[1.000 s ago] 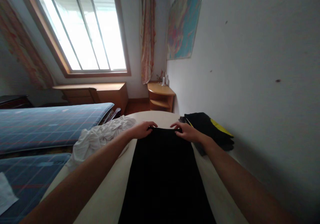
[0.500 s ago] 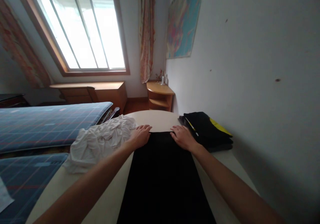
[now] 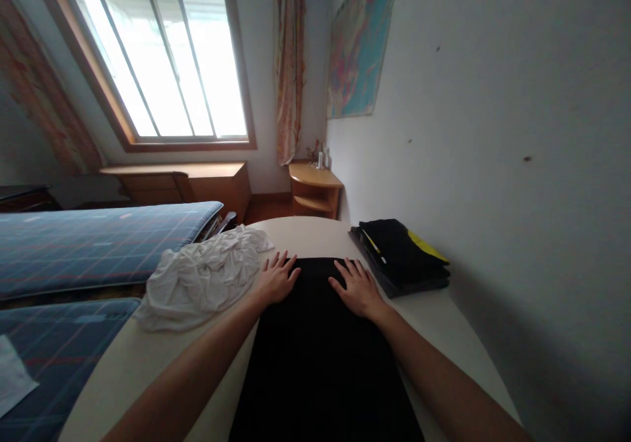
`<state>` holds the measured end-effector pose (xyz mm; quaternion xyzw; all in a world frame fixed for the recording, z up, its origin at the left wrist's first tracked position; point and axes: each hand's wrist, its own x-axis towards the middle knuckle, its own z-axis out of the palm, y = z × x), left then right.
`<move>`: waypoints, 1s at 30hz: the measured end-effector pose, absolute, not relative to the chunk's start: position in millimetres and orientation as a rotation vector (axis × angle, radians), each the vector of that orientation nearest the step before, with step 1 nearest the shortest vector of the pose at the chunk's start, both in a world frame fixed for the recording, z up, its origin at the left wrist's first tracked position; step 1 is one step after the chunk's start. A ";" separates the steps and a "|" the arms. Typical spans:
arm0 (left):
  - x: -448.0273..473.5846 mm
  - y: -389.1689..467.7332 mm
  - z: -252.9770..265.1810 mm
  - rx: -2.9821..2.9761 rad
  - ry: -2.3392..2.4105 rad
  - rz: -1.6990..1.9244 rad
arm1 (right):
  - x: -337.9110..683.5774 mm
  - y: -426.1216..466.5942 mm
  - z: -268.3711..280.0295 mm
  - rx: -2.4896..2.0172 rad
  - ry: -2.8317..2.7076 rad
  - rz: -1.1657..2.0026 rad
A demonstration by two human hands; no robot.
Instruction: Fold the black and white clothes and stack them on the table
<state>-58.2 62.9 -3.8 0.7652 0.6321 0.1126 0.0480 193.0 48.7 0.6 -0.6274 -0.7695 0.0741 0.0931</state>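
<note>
A black garment (image 3: 323,350) lies flat and lengthwise on the pale round-ended table (image 3: 300,235); its near end runs out of view, so its exact kind does not show. My left hand (image 3: 279,279) rests on its far left corner, fingers spread and palm down. On the far right corner lies my right hand (image 3: 359,287), its fingers spread too. Left of my left hand is a crumpled white cloth (image 3: 202,284). A stack of folded black clothes (image 3: 399,254) with a yellow patch sits beyond my right hand.
Blue plaid mattresses (image 3: 98,248) stand along the table's left side, with a white piece (image 3: 12,376) on the lower one. The wall (image 3: 493,218) runs close on the right. Past the table's far end are a wooden corner shelf (image 3: 315,175) and a desk (image 3: 217,169).
Both hands have flattened and their fingers have spread on the black garment. They have drawn slightly nearer to me from its far edge.
</note>
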 end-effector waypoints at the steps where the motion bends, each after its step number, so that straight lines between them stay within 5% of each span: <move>1: -64.4 65.7 -3.0 2.314 1.938 0.338 | 192.8 49.5 0.8 -1.865 -2.277 0.228; 20: -83.2 130.8 32.5 2.281 1.547 0.133 | 211.5 140.8 53.5 -1.748 -2.526 0.854; 30: -94.0 127.7 54.3 2.296 1.593 0.384 | 214.9 139.6 68.5 -1.664 -2.476 0.499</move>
